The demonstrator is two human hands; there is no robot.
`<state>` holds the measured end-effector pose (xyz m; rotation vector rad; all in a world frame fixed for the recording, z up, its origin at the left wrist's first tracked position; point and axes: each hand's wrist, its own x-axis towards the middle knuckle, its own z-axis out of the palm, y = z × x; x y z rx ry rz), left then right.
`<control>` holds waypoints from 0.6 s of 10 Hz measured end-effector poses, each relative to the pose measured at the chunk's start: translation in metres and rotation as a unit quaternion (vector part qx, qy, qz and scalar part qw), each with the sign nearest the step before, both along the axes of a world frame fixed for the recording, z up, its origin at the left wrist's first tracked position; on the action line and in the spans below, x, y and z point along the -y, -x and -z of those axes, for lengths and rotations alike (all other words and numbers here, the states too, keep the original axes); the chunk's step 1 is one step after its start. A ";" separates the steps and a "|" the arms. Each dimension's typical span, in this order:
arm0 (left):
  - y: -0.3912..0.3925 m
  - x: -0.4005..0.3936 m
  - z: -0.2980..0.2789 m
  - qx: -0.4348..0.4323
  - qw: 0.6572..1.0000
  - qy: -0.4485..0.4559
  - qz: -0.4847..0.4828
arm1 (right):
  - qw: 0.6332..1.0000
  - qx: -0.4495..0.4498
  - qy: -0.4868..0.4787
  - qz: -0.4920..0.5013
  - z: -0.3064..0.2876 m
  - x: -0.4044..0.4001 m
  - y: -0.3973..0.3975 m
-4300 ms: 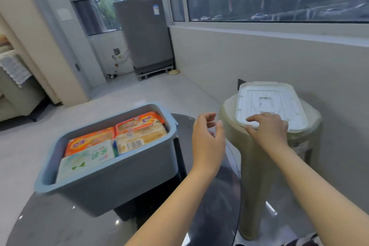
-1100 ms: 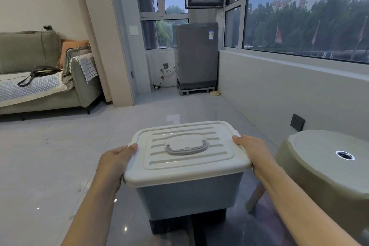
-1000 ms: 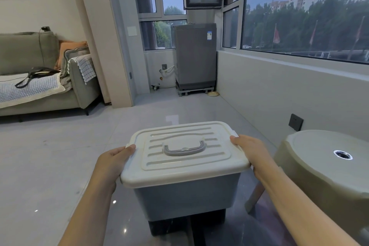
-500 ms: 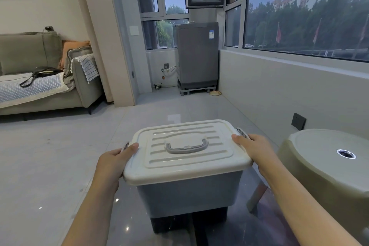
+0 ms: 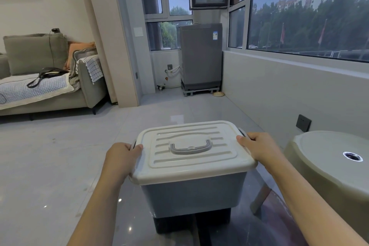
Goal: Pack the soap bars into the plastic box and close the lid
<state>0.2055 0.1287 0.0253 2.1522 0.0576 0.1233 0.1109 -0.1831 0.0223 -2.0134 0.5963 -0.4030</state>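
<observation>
Two hands, our left hand (image 5: 121, 156) and right hand (image 5: 259, 147), curled fingers over latches at opposite ends of the lid (image 5: 191, 150); we judged even downward pressing best.

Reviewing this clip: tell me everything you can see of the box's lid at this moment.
The lid is off-white, matte plastic by its look, rectangular with rounded corners and raised ribs on its top. A grey handle lies flat in a recess at its centre. It sits level on the grey-blue box, its rim overhanging the walls all round. The left hand grips its left end and the right hand its right end, fingers over the grey side clips. Whether those clips are latched cannot be told.
</observation>
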 end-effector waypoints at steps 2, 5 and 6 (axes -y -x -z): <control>0.000 0.000 0.001 0.006 1.000 -0.011 0.008 | 1.000 0.005 0.029 -0.006 0.001 0.000 -0.002; 0.012 0.014 -0.006 0.075 0.983 -0.164 -0.021 | 0.998 -0.016 0.067 0.000 0.002 0.002 0.000; 0.018 0.032 -0.008 0.134 0.964 -0.227 0.011 | 0.990 0.114 0.057 0.055 -0.014 0.002 0.010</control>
